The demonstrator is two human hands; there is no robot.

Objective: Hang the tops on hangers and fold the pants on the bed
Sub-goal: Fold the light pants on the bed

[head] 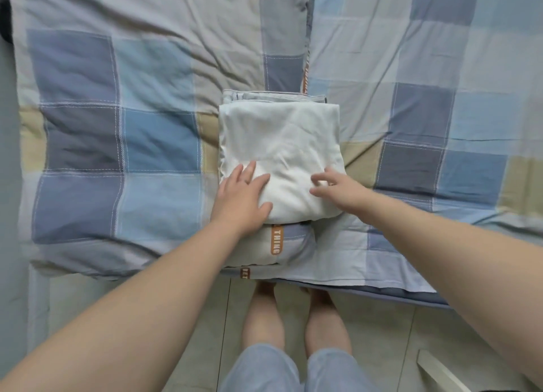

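A folded pale white-grey garment (282, 144) lies as a neat rectangle in the middle of the bed, on top of another folded light blue-grey piece (264, 95) whose edge shows at its far side. My left hand (242, 199) rests flat on the near left corner of the top garment, fingers straight and spread. My right hand (338, 186) hovers at the near right part of it, fingers loosely bent, touching the cloth and holding nothing. No hangers or tops are in view.
The bed carries a blue, grey and beige checked quilt (123, 133) with a second checked cover (440, 97) on the right. The bed's near edge runs above a tiled floor (382, 333) where my legs stand. A white object (437, 371) lies at bottom right.
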